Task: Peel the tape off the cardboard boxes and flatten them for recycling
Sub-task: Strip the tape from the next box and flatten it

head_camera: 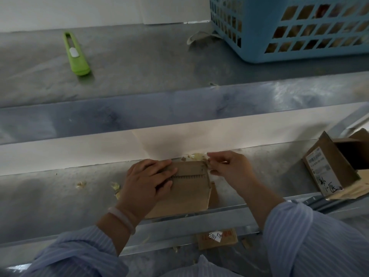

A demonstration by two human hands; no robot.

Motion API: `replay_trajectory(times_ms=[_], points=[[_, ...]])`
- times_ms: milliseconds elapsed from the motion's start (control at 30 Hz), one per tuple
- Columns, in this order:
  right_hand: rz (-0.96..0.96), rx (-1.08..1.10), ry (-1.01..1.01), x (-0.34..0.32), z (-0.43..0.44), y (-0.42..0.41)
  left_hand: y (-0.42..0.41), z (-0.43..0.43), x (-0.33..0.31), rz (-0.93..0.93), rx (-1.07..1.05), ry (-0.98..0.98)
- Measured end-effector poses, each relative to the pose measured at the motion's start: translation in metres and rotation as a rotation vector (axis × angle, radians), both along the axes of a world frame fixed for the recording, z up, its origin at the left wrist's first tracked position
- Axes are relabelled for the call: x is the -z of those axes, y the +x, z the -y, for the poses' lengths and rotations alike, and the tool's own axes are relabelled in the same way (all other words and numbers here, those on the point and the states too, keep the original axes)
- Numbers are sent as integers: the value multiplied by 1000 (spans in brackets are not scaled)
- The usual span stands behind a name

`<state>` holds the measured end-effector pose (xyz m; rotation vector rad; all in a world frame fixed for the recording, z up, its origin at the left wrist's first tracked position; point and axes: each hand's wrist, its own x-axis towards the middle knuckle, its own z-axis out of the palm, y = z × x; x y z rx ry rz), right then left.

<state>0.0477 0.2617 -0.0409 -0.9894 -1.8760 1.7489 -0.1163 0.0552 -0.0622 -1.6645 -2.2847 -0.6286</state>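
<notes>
A small brown cardboard box (189,188) lies on the lower metal shelf, near its front edge. My left hand (147,182) presses down on the box's left part with fingers spread over it. My right hand (229,166) pinches a strip of clear tape (207,163) at the box's far right corner. A crumpled wad of yellowish tape (197,156) lies just behind the box. A second cardboard box (337,164), open and bearing a white label, lies on its side at the right end of the shelf.
A green utility knife (76,54) lies on the upper shelf at the back left. A blue plastic basket (289,27) stands at the back right. Tape scraps (115,185) lie left of the box. Another piece of labelled cardboard (216,238) lies below the shelf's front edge.
</notes>
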Motion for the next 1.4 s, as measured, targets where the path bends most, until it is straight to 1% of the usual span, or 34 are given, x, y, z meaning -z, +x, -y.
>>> replay_trajectory(times_ms=[33, 67, 100, 133, 200, 300, 367, 433, 467, 533, 667, 767, 833, 900, 1033, 1167, 1233, 1300, 1333, 1400], points=[[-52, 1, -146, -1, -3, 0, 0, 0, 0, -2, -3, 0], [-67, -20, -235, -2, -6, 1, 0, -1, 0, -4, -4, 2], [-54, -56, -280, -2, -8, 0, 0, -1, 0, -5, -6, 6], [-18, -93, -276, -1, -11, -2, 0, -1, 0, -4, -6, 11], [88, -149, -178, 2, -14, -7, -1, -1, 1, 3, 1, 19], [222, -176, -11, 6, -18, -12, -1, -1, 1, 17, 11, 18], [261, -215, 0, 7, -22, -12, -1, -1, 1, 16, 15, 19], [250, -238, -45, 6, -25, -11, -1, -1, 0, 8, 22, 25], [251, -228, -12, 6, -26, -11, -1, -1, 0, 9, 25, 29], [270, -191, 90, 7, -27, -13, 0, -1, -1, 11, 27, 40], [281, -70, 154, 19, -18, -16, 1, -1, -3, 14, 26, 49], [385, 15, 344, 32, -9, -17, 2, -1, -5, 27, 29, 35], [435, 81, 427, 36, -12, -12, 2, 0, -6, 34, 28, 20], [448, 131, 427, 38, -23, -3, 2, 0, -6, 36, 23, 11], [419, 135, 481, 33, -43, 8, 2, -1, -6, 64, 6, -17], [418, 220, 515, 22, -52, 15, 3, 0, -9, 65, 3, -64], [413, 227, 511, 18, -55, 17, 7, 1, -11, 26, -27, -75], [466, 159, 576, 12, -50, 15, 12, 2, -14, -8, -115, -55], [463, 128, 592, 9, -45, 14, 16, 2, -15, -1, -178, -28], [396, 68, 593, 3, -25, 15, 22, 3, -18, 63, -324, 42]])
